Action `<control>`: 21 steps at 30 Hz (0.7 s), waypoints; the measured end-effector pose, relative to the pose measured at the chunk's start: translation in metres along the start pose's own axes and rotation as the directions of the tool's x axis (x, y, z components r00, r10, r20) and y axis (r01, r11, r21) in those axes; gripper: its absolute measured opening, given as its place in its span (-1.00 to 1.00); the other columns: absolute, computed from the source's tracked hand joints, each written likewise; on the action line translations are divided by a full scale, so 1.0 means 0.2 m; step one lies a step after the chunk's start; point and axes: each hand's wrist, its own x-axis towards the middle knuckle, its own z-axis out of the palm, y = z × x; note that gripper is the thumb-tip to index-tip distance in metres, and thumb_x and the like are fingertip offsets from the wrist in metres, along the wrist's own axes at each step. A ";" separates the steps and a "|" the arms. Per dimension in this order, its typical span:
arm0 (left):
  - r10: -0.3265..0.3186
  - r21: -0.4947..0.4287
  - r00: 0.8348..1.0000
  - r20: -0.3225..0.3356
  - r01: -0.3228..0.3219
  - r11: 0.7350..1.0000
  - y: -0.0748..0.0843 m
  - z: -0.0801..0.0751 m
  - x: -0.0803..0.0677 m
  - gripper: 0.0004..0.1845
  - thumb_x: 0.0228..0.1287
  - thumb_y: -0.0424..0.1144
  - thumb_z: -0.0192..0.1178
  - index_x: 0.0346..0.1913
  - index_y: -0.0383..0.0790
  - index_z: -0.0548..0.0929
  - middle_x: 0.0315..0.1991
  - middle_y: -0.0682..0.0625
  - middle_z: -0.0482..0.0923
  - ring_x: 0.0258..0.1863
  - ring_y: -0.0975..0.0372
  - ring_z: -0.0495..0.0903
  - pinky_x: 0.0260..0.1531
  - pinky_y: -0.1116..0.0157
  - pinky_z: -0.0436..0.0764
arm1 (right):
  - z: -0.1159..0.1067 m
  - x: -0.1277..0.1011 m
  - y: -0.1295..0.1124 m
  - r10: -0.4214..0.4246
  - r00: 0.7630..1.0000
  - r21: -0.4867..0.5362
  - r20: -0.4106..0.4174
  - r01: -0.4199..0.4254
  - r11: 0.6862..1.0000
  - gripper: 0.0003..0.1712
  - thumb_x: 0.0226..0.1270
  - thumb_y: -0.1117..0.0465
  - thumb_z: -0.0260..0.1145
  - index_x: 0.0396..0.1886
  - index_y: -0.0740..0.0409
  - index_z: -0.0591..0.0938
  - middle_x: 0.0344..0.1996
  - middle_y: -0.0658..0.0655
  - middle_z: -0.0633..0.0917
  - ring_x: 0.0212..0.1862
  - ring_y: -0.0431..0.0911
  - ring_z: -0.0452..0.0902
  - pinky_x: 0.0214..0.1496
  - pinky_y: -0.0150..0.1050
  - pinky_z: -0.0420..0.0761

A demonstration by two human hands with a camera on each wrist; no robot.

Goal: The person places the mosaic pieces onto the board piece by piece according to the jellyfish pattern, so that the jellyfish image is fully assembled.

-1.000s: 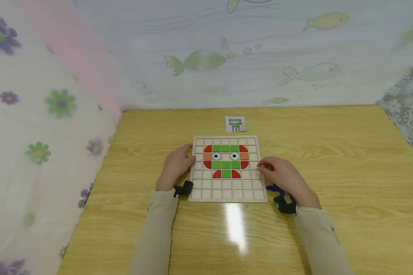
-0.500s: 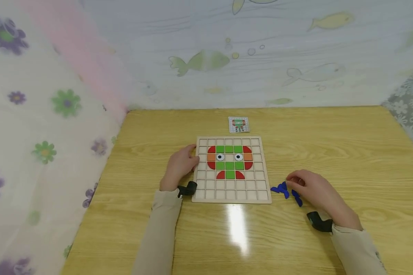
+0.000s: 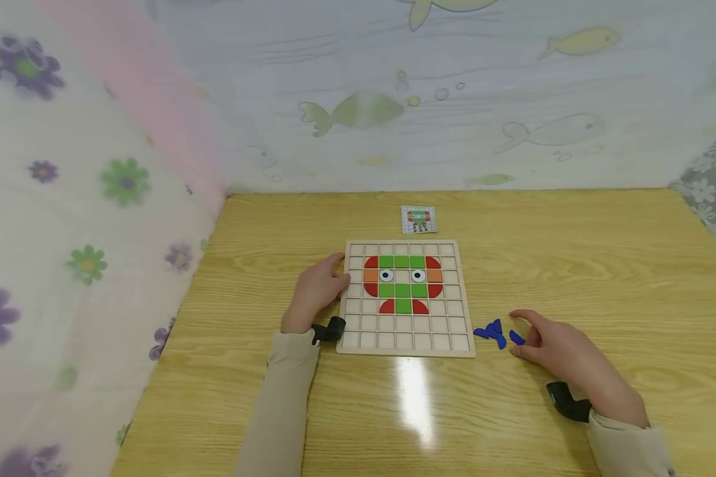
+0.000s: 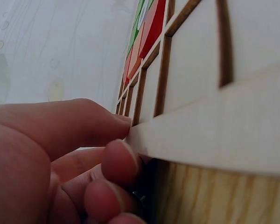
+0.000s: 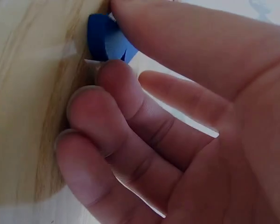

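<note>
A square wooden grid board (image 3: pixel 370 341) lies on the table, bearing green, red and orange pieces and two eye pieces (image 3: pixel 417 275). My left hand (image 3: pixel 316 291) holds its left edge; in the left wrist view the thumb (image 4: pixel 102 122) meets the rim, with curled fingertips (image 4: pixel 119 161) just below. To the right of the board, my right hand (image 3: pixel 563 348) has thumb and index finger spread on either side of a blue curved piece (image 3: pixel 516 337). Several more blue pieces (image 3: pixel 500 341) lie in a small cluster between that hand and the board.
A small picture card (image 3: pixel 419 219) with a similar green and red figure lies behind the board. The wooden table (image 3: pixel 620 265) meets a fish-patterned wall (image 3: pixel 358 152) at the back. Each wrist carries a black camera mount (image 3: pixel 568 402).
My right hand has moved from the board's right edge out to the blue pieces, and its thumb and index finger have spread apart. The left hand has stayed at the board's left edge.
</note>
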 end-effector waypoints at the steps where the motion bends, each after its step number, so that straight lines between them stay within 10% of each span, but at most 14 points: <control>1: 0.001 0.001 1.000 0.002 -0.001 1.000 0.00 0.00 0.00 -0.42 0.17 -0.11 0.02 0.29 -0.05 0.26 -0.73 0.14 0.50 -0.66 0.26 0.45 -0.43 0.29 0.34 | 0.00 0.00 0.00 0.002 1.000 -0.010 -0.010 -0.002 1.000 -0.42 0.10 0.05 0.30 0.07 0.22 0.39 -0.58 -0.09 0.44 -0.57 -0.22 0.30 -0.49 -0.28 0.30; 10: 0.008 -0.003 1.000 -0.007 -0.008 1.000 0.00 -0.01 0.00 -0.43 0.17 -0.11 0.03 0.29 -0.06 0.27 -0.73 0.14 0.50 -0.67 0.25 0.44 -0.42 0.29 0.34 | 0.01 0.01 -0.03 0.006 0.996 -0.059 -0.088 -0.011 0.998 -0.81 0.08 0.22 0.31 -0.30 0.18 0.57 -0.57 -0.08 0.47 -0.52 -0.21 0.32 -0.44 -0.25 0.34; 21: 0.021 0.008 1.000 -0.007 -0.021 1.000 0.00 -0.01 -0.01 -0.44 0.18 -0.11 0.03 0.28 -0.06 0.28 -0.72 0.15 0.50 -0.67 0.26 0.43 -0.39 0.29 0.35 | 0.01 0.00 -0.06 0.020 0.995 -0.024 -0.102 -0.023 0.999 -0.78 0.04 0.29 0.33 -0.25 0.22 0.61 -0.40 0.02 0.58 -0.37 -0.11 0.48 -0.32 -0.11 0.47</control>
